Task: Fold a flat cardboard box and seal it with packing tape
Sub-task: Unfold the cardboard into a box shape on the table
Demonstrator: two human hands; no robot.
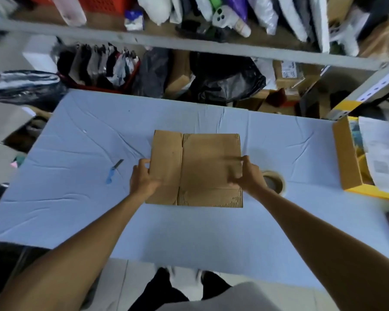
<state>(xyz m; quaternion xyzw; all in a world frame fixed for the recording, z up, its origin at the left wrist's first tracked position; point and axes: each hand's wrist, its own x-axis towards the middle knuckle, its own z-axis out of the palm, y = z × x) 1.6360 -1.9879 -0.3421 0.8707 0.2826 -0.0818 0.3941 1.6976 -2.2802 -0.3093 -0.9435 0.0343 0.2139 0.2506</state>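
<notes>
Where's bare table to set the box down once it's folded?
Widest: the cloth between the flat cardboard box and the near table edge. Also the far strip behind it, and left beyond the cutter. Right is crowded: tape roll, then the yellow box.

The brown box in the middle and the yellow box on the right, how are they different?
The brown box lies flattened; the yellow box stands opened up. The brown box is plain; the yellow box has yellow edges and papers inside. The left hand and right hand grip the brown box; nobody touches the yellow box. Both are cardboard on the blue table.
</notes>
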